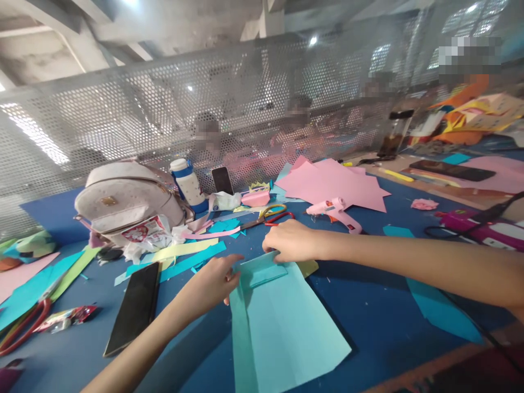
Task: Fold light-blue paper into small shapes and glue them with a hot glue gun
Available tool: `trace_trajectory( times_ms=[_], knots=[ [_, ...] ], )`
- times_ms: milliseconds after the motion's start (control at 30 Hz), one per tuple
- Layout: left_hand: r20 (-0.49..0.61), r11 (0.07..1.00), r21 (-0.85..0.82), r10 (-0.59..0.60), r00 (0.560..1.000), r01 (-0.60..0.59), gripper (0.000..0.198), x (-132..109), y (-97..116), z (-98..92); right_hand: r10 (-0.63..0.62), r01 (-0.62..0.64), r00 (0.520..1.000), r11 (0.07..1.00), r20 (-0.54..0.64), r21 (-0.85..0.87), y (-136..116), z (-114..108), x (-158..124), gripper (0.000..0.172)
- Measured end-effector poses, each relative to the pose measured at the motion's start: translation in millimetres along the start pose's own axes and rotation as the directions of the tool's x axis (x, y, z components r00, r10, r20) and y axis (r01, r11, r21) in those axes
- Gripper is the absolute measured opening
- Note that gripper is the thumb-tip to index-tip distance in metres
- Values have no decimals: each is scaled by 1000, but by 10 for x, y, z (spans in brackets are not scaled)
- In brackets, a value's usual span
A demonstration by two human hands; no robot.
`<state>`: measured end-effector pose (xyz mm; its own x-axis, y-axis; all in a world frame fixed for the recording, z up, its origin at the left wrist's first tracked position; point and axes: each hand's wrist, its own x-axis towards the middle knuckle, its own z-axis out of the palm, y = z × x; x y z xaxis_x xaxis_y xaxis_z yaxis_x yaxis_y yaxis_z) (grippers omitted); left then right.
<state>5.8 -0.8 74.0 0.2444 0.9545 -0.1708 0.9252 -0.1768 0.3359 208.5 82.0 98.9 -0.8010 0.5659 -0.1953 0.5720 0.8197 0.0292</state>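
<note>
A turquoise paper sheet point(295, 327) lies before me on the blue table, with a folded strip along its left side and a folded flap at its far end. My left hand point(213, 281) is at the far left corner, thumb and forefinger closed on the paper's edge. At the far edge, my right hand point(289, 240) pinches the flap with bent fingers; part of its fingertips is hidden. Just beyond the right hand lie scissors point(270, 215) with red and yellow handles. A pink glue gun point(338, 213) lies beyond my right forearm.
A black phone point(135, 308) lies left of my left forearm. Behind stand a pale backpack point(126, 196) and a blue-and-white bottle point(189, 183). Pink paper point(335, 180) lies in front of the perforated metal screen point(254, 98). Red-handled scissors point(30, 322) are at far left.
</note>
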Motion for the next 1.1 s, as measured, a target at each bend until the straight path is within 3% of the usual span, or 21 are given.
trace_trajectory(
  times_ms=[133, 300, 367, 467, 633, 767, 867, 967, 1100],
  knots=[
    [60, 992, -121, 48, 997, -40, 42, 2, 73, 12, 0, 0, 999, 1000, -40, -17, -49, 21, -14, 20],
    [123, 997, -76, -7, 992, 17, 43, -24, 124, -20, -13, 13, 999, 1000, -35, 2, -108, 23, -31, 19],
    [60, 999, 39, -38, 998, 35, 40, -37, 145, -60, -21, 22, 999, 1000, -32, 18, -99, 30, -38, 21],
    [-105, 988, 156, 23, 994, -7, 29, -14, 170, -84, -44, 48, 998, 994, -42, 97, -48, 56, -29, 23],
    [-98, 992, 61, 116, 988, -110, 13, 128, 182, 45, -50, 69, 997, 945, -67, 321, 84, 83, -59, 29],
    [-83, 985, 137, 114, 990, -102, 16, 182, 209, 134, 89, -78, 996, 940, -19, 331, 180, 71, -242, 36],
    [-52, 979, 164, 134, 990, -124, 20, 189, 261, 134, 134, -130, 991, 946, 6, 297, 216, 94, -379, 24],
    [-36, 968, 218, 138, 990, -127, 29, 241, 326, 115, 109, -100, 994, 957, -18, 273, 211, 129, -428, 7],
    [-17, 955, 271, 127, 992, -118, 33, 373, 382, 111, 82, -64, 995, 963, -58, 262, 180, 131, -380, 5]
  ],
)
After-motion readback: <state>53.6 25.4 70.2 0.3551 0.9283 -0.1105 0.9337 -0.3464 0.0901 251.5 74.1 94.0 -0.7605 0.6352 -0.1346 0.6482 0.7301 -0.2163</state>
